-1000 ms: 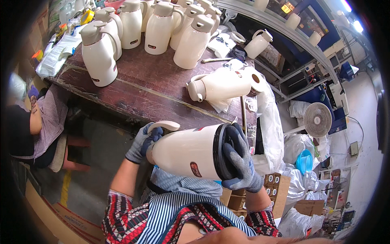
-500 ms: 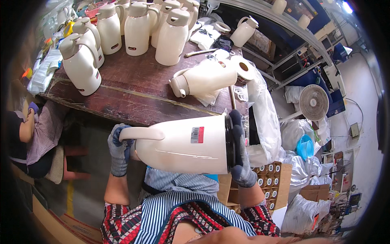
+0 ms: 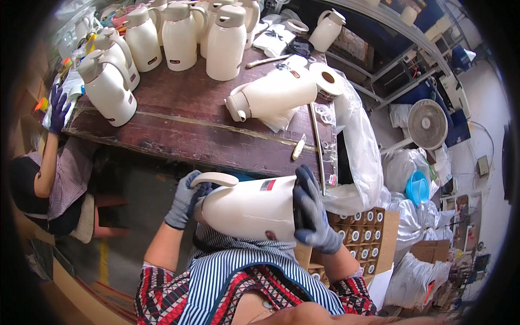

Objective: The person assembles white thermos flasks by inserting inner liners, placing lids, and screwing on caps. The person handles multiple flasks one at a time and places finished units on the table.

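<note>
A cream thermos jug [image 3: 254, 208] lies on its side in front of my apron, held off the table between both hands. At its top end my left hand [image 3: 187, 200], in a grey-blue glove, is closed around the neck, beside the curved handle [image 3: 215, 179]. The lid end is mostly hidden behind that hand. My gloved right hand [image 3: 316, 214] grips the base end, its fingers spread along the dark bottom. A red and grey sticker [image 3: 267, 186] shows on the upper side, and a dark oval badge [image 3: 271, 235] on the lower side.
Several more jugs [image 3: 179, 43] stand on the brown table [image 3: 179, 124]; another jug [image 3: 276, 95] lies there beside a label roll [image 3: 326, 79]. A small cutter [image 3: 298, 147] lies near the edge. A carton [image 3: 387, 233] of cylinders stands right; a co-worker's gloved hand [image 3: 58, 108] is left.
The jug has been turned about its long axis, bringing the sticker upward and the badge into sight. My left hand moved right with it. A co-worker's hand has reached onto the table's left end.
</note>
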{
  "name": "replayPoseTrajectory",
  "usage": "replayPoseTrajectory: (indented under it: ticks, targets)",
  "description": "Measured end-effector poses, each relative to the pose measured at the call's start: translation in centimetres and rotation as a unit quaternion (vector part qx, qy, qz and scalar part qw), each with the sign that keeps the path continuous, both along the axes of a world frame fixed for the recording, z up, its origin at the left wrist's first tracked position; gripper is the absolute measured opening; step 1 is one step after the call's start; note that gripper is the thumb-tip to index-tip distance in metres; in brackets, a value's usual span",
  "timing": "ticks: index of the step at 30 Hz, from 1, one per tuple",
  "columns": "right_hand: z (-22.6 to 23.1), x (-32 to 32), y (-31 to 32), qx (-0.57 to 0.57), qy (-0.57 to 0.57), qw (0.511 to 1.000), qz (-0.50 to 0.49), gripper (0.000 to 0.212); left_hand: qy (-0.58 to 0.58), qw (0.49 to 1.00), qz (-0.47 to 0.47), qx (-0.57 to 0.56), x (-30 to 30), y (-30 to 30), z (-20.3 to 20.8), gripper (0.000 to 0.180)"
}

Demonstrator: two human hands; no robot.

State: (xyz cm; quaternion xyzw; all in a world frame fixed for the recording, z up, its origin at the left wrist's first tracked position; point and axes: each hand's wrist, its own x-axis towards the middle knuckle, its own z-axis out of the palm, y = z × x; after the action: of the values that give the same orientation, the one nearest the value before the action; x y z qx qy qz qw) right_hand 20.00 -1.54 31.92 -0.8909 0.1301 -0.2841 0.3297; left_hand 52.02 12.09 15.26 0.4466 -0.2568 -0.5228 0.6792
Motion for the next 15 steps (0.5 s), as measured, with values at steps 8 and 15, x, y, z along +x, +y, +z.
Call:
replayPoseTrajectory:
  ticks: [8,15]
  targets:
    - [3.2,0.6,2.4,-0.161,0.103,0.971,0.141,0.067,0.181,0.975,-0.09,0.09,-2.8,-2.4,-5.8,0.015]
    - [-7.2,-3.3,0.4,0.348,-0.045,0.914,-0.205,0.066,-0.143,0.981,0.127,0.045,-5.9,1.5,-2.2,0.017]
